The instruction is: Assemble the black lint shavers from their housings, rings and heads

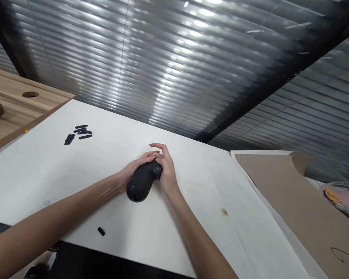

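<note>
Both hands hold a black rounded device [141, 182] above the middle of the white table. It has a thick bulbous body, tilted, and a short angled neck at its upper right. My left hand [138, 162] wraps its far left side, with the fingers partly hidden behind it. Around the neck end curls my right hand [168, 170], index finger raised and the others near the left fingertips. What lies between the fingertips is too small to make out. Nearer the front edge rests a small black piece [101, 231].
Several flat black pieces [83, 131] lie at the back left, beside a thicker black piece [69, 139]. A wooden board [49, 97] adjoins on the left. Brown paper [282, 186] covers the right side. Metallic blinds [139, 58] stand behind the table.
</note>
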### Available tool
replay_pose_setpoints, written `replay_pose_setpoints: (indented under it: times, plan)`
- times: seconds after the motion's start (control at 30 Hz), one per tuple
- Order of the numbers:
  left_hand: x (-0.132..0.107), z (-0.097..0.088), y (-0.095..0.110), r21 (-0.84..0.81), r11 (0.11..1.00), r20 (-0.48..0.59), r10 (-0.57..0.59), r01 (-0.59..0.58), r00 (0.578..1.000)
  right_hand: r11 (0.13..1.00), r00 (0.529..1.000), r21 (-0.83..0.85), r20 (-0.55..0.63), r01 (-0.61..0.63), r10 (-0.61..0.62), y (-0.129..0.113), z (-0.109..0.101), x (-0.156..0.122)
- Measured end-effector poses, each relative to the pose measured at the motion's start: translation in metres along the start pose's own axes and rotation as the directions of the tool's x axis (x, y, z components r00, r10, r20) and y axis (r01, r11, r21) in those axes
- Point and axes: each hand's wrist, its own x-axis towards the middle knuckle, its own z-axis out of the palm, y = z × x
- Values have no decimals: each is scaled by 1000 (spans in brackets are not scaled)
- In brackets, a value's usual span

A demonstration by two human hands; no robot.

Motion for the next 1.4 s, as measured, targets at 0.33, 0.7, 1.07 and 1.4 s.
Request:
replay_pose_setpoints:
  times: [0.33,0.7,1.07,1.4]
  plan:
    - [-9,4,-3,164,980,-47,123,-114,991,939,978,335,-159,-75,134,21,8,1]
    - [-15,8,6,260,961,-145,139,-98,980,969,990,245,-142,23,12,6,17,-7]
    - [-23,6,11,235,972,-74,37,-18,997,942,966,229,-143,245,-217,10,16,-14]
    - [-31,6,9,457,870,-37,227,-185,973,902,973,391,-202,182,-109,7,21,-13]
